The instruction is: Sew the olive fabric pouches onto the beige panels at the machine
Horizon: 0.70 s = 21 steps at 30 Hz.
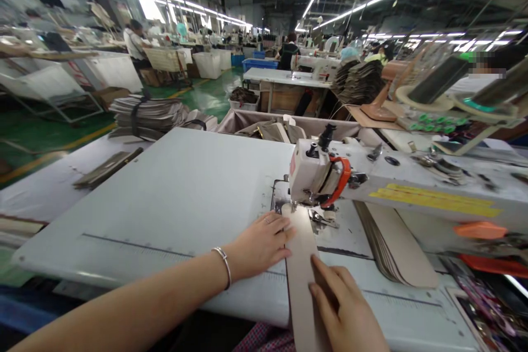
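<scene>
A long beige fabric strip (303,269) with a rounded far end lies on the sewing machine table (198,192). Its far end is at the needle area of the sewing machine head (311,170), and its near end runs over the table's front edge. My left hand (259,245), with a bracelet on the wrist, lies palm down at the strip's left edge, fingers resting on it near the needle. Closer to me, my right hand (348,305) has its thumb and forefinger closed at the strip's right edge. The underside of the strip is hidden.
Under the machine arm lies a fanned stack of beige pieces (396,247). Tied bundles (144,113) and loose pieces (107,168) sit on the left side table. A fabric-lined bin (239,121) stands behind. Thread cones (439,80) rise at right. Other people work further back.
</scene>
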Each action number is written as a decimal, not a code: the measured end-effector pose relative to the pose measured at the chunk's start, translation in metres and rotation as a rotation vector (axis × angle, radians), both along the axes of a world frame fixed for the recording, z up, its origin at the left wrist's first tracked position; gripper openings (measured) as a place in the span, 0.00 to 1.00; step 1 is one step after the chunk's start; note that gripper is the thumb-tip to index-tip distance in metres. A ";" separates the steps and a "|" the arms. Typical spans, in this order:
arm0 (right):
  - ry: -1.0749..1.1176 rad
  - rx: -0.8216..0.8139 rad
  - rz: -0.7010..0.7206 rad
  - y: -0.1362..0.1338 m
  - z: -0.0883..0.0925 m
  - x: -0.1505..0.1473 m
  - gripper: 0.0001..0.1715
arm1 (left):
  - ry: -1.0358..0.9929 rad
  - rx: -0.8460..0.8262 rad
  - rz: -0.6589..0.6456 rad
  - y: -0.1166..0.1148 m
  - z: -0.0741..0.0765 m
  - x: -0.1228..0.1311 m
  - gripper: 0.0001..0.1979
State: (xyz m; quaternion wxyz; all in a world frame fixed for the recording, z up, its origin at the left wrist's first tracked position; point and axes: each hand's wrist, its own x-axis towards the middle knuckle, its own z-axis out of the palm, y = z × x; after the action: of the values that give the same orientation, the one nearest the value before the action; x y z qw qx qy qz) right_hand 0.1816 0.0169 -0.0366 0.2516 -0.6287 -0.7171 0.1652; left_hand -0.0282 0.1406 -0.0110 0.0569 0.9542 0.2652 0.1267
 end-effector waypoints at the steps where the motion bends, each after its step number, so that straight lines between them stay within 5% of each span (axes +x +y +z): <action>1: 0.010 -0.009 0.003 0.002 0.002 -0.001 0.25 | -0.005 -0.012 0.009 0.000 -0.001 -0.002 0.24; 14: 0.022 -0.127 0.010 0.012 0.003 -0.008 0.26 | -0.044 -0.131 0.031 0.005 -0.004 -0.003 0.23; 21: -0.065 -0.008 0.075 0.010 -0.010 0.002 0.27 | -0.040 -0.128 0.058 -0.002 -0.002 0.001 0.24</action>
State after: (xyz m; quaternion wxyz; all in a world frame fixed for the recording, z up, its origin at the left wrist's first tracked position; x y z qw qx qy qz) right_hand 0.1835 0.0265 -0.0470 0.2191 -0.6073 -0.7473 0.1571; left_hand -0.0270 0.1381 -0.0130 0.1193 0.9378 0.2991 0.1299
